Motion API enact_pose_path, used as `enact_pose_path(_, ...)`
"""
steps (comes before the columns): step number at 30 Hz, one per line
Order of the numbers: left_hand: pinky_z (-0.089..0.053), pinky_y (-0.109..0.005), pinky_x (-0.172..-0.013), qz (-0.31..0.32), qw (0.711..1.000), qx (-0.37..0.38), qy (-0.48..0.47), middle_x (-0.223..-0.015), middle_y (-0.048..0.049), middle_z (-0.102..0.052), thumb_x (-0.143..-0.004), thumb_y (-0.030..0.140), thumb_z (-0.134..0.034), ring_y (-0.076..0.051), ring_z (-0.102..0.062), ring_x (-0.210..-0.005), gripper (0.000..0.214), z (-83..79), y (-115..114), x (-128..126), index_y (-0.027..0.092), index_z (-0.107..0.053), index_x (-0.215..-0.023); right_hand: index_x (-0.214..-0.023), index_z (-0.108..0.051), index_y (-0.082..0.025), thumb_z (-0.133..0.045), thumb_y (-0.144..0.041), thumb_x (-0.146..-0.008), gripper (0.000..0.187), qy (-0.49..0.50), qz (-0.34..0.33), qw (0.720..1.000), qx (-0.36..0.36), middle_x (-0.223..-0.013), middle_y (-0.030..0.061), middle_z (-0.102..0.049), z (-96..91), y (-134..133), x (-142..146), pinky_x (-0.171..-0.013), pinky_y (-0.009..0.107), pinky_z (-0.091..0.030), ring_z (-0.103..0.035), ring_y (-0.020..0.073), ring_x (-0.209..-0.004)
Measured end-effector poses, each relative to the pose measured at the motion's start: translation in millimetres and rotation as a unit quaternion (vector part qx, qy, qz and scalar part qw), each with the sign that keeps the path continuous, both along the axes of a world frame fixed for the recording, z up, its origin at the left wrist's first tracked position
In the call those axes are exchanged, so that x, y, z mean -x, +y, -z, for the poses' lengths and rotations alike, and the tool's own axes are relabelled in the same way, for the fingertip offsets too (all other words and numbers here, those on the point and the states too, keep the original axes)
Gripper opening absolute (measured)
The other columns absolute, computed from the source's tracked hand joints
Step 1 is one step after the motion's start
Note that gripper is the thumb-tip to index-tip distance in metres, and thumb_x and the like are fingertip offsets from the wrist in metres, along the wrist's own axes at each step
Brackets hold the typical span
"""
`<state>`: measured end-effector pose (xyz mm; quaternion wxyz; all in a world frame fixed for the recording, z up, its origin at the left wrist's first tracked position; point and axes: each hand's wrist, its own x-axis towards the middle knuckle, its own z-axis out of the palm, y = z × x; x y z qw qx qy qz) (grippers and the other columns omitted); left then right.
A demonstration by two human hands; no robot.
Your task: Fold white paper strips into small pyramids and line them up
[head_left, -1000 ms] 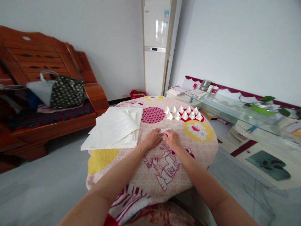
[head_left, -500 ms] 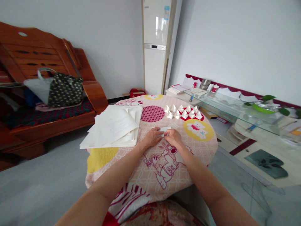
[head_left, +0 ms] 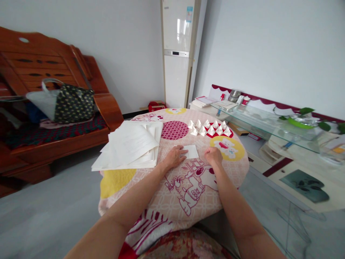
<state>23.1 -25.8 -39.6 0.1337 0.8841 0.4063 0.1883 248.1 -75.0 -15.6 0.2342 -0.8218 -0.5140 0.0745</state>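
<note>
A small folded white paper [head_left: 191,151] lies flat on the cloth-covered round table. My left hand [head_left: 175,157] rests on its left edge, fingers stretched out and lying flat. Just to the right of the paper, apart from it, my right hand [head_left: 214,156] is curled closed above the cloth; whether anything is inside the fingers is hidden. Beyond the hands stand several folded white paper shapes [head_left: 211,130] with pointed tops, set in two rows. Left of my left hand lies a stack of white paper sheets [head_left: 132,144], with loose sheets askew on top.
The patterned tablecloth [head_left: 172,201] hangs over the table's edge. A glass-topped stand [head_left: 269,126] with cups, papers and a plant is on the right. To the left is a wooden sofa [head_left: 107,108] bearing bags. A tall white cabinet-like appliance [head_left: 176,79] stands behind.
My right hand has moved off the paper to the right and curled closed, so more of the paper shows. The left hand has stayed at its left edge.
</note>
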Motion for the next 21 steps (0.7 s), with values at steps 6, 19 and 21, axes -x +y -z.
enact_pose_path(6, -0.048, -0.041, -0.112, -0.015, 1.0, -0.022, -0.011, -0.137, -0.0116, -0.065, -0.088, 0.025, -0.065, -0.026, -0.061, -0.126, 0.04, 2.9, 0.7, -1.2, 0.021, -0.071, -0.127, -0.09, -0.078, -0.016, -0.053, -0.01, -0.083, 0.027, -0.018, -0.18, 0.97, -0.164, -0.092, 0.0111, -0.075, 14.1, 1.2, 19.3, -0.081, 0.03, -0.049, -0.067, 0.0223, -0.087)
enact_pose_path(19, -0.043, -0.043, -0.117, -0.083, 0.996, 0.013, -0.043, -0.139, -0.0132, -0.061, -0.077, 0.021, -0.069, -0.029, -0.057, -0.129, 0.046, -1.7, -5.1, -12.2, 0.018, -0.073, -0.123, -0.072, -0.074, -0.018, -0.053, -0.001, -0.077, 0.027, -0.13, -0.369, 0.913, -0.116, -0.088, 0.0094, -0.072, 32.5, 5.5, 40.9, -0.077, 0.029, -0.048, -0.062, 0.0213, -0.087)
enact_pose_path(21, -0.04, -0.043, -0.119, -0.086, 0.995, 0.032, -0.043, -0.145, -0.0131, -0.058, -0.075, 0.019, -0.069, -0.03, -0.054, -0.133, 0.05, -2.2, -3.7, -6.7, 0.017, -0.072, -0.125, -0.072, -0.074, -0.017, -0.053, -0.001, -0.078, 0.027, -0.126, -0.37, 0.914, -0.112, -0.089, 0.0091, -0.072, 32.4, 4.8, 40.3, -0.076, 0.029, -0.047, -0.062, 0.0207, -0.087)
